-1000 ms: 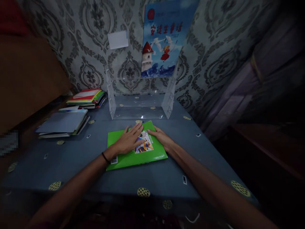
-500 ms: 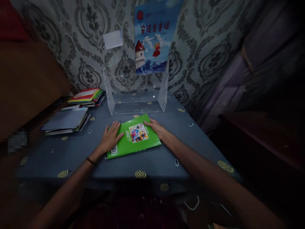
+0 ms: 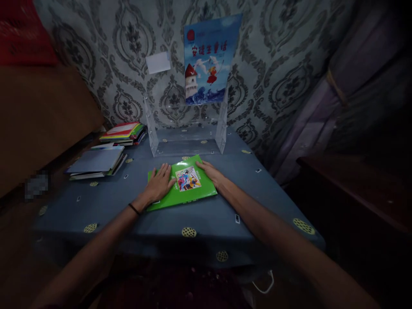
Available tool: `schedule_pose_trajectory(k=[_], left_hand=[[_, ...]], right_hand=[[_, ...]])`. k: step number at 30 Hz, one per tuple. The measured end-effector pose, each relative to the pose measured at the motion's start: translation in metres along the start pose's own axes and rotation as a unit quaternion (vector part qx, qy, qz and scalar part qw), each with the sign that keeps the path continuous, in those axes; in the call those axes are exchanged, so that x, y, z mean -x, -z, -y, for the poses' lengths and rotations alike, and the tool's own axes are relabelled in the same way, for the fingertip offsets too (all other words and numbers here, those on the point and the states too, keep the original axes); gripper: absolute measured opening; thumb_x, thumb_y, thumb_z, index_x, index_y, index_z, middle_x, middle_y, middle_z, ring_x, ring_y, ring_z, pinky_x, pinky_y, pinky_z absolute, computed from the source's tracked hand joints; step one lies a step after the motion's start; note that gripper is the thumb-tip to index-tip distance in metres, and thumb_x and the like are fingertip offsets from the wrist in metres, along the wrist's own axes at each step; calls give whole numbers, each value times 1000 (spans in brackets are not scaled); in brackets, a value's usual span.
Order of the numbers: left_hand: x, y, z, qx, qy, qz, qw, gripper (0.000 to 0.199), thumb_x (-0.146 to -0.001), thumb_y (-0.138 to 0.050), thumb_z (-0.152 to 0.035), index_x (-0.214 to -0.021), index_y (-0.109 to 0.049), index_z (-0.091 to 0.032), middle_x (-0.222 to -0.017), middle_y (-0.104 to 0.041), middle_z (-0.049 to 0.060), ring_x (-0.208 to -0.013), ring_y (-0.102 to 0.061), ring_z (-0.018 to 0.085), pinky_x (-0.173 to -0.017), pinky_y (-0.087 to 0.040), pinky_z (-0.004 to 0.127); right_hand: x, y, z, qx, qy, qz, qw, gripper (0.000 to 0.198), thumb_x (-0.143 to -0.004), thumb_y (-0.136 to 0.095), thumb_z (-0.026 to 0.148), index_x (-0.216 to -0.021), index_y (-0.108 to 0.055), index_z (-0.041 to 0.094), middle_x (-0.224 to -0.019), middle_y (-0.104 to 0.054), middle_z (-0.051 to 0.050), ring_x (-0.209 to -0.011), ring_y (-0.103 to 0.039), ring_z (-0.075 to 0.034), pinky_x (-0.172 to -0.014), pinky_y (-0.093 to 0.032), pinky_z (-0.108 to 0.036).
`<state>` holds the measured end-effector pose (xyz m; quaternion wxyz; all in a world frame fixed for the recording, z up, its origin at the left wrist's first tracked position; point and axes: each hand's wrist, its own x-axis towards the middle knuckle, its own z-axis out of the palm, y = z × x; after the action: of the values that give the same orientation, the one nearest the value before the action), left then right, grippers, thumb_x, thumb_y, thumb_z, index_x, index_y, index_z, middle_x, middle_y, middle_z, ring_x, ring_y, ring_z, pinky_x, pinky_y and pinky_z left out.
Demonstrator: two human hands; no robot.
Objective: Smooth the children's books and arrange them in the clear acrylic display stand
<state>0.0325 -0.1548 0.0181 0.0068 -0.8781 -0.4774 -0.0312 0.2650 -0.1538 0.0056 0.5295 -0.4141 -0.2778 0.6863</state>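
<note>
A green book (image 3: 164,201) with a colourful square picture on its cover lies at a slant on the table in front of me. My left hand (image 3: 159,183) rests flat on the book's left part, fingers spread, covering some of the print. At the right edge, my right hand (image 3: 210,174) grips the book with the thumb over the cover; its other fingers are partly hidden. Behind the book stands a clear acrylic rack (image 3: 221,132), with a blue picture book (image 3: 206,60) upright on its upper right part.
Two stacks of books lie on the table's left: a nearer grey-topped stack (image 3: 96,159) and a farther colourful stack (image 3: 122,132). A white card (image 3: 157,62) shows at the rack's upper left. Patterned cloth covers the table (image 3: 257,201). A purple curtain (image 3: 309,116) hangs on the right.
My left hand has slid to the right over the green cover, now hiding most of the barcode corner. My right hand keeps its place at the edge. The view has shifted slightly.
</note>
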Motion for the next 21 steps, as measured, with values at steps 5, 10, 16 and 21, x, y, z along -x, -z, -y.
schedule_pose_trajectory(k=[5, 10, 16, 21], left_hand=[[-25, -2, -49, 60, -97, -7, 993, 79, -102, -23, -61, -158, -23, -6, -167, -15, 19, -157, -10, 29, -125, -17, 51], [-23, 4, -81, 82, -196, -7, 977, 88, -99, -19, -69, -159, -16, -4, -167, -13, 20, -157, -5, 27, -128, -11, 47], [-7, 8, -78, 88, -259, -9, 962, 98, -94, -19, -77, -159, -17, -4, -168, -14, 20, -157, -6, 28, -128, -10, 49], [13, 4, -68, 41, -264, -7, 964, 87, -98, -30, -70, -159, -22, -8, -166, -21, 19, -156, -10, 35, -124, -12, 64]], right_hand=[[0, -1, 2, -9, -48, 12, 999, 43, -104, -39, 47, -114, -66, 15, -85, -79, -10, -73, -76, -25, -79, -62, -42], [8, -2, 6, -16, -90, 9, 996, 57, -102, -36, 60, -113, -67, 13, -84, -79, -10, -77, -76, -24, -81, -62, -39], [11, -3, 7, -13, -52, -23, 998, 36, -102, -48, 45, -111, -69, 17, -83, -78, -9, -75, -75, -22, -72, -62, -32], [6, 2, 2, -29, -3, -39, 999, 26, -96, -61, 36, -116, -67, 21, -93, -78, -5, -76, -73, -19, -62, -58, -25]])
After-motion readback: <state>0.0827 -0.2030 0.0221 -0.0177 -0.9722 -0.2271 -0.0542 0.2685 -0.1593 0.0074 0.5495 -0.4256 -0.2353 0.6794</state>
